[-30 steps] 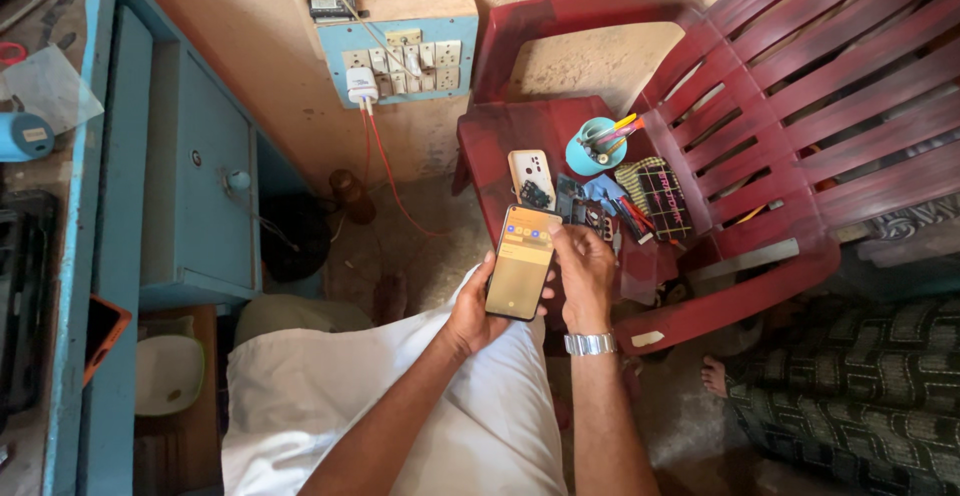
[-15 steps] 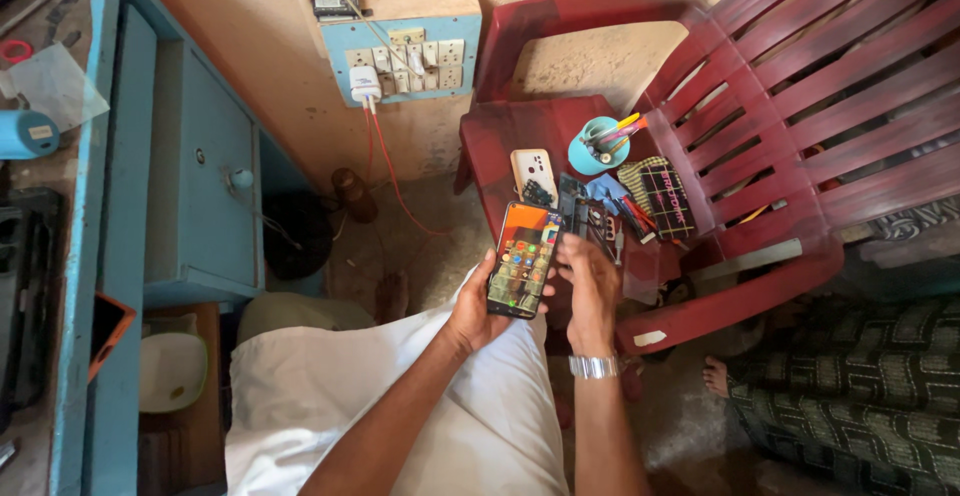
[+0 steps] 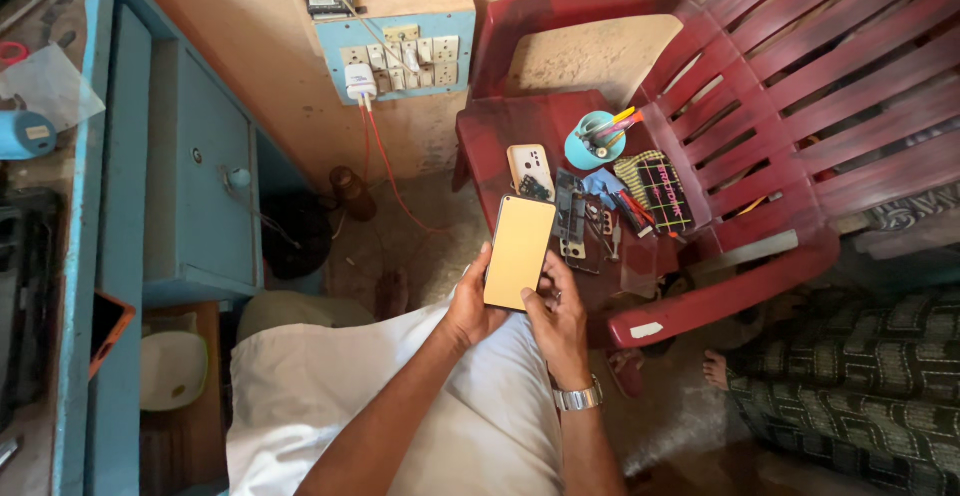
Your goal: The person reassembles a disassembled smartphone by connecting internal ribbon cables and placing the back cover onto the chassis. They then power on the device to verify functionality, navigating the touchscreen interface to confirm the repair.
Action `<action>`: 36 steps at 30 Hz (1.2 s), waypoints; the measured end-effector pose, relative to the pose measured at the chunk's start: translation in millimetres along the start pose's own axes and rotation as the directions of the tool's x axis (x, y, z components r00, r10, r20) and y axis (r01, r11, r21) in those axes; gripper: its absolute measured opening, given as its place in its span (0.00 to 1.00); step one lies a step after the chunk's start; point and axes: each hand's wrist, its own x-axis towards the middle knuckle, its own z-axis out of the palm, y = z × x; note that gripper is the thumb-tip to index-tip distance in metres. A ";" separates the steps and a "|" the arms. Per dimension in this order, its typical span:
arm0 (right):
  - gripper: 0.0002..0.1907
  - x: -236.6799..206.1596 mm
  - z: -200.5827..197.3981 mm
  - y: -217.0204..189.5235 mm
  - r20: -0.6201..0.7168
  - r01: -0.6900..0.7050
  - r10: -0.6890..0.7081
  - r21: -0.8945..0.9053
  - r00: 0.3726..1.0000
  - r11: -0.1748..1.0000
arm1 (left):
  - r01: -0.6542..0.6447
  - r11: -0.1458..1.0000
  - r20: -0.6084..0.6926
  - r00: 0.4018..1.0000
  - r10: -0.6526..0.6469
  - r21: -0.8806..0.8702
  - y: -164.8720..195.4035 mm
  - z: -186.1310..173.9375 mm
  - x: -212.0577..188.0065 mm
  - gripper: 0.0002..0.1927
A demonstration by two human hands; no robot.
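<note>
Phone [image 3: 519,253], slim, rigid slab with a smooth gold face: judged light, likely slippery and fragile, best gripped along its long edges. Left hand [image 3: 470,306] is curled around its lower left edge; right hand [image 3: 555,318] pinches the lower right edge. It is held above the lap, just near of the red chair [image 3: 700,301] seat.

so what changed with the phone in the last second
The phone showed a plain gold face, then half a second ago a busy multicoloured one, and now plain gold again; whether it was turned or lit up is unclear. Left hand and right hand kept hold throughout. The red chair and its clutter stayed put.
</note>
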 end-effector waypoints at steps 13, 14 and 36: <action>0.40 0.5 -2.1 -0.3 0.080 0.013 0.004 -0.203 0.997 0.979 | 0.046 0.999 0.040 0.998 -0.046 0.006 -0.2 -1.1 1.0 0.39; 0.40 1.0 -2.3 0.2 0.087 0.024 -0.007 -0.193 0.996 0.981 | 0.046 0.999 0.040 0.998 -0.046 0.008 0.0 -1.5 1.1 0.39; 0.37 3.7 -7.7 5.9 0.104 0.035 -0.020 -0.145 0.994 0.989 | 0.033 0.999 0.043 0.998 -0.035 0.039 2.1 0.7 -0.3 0.39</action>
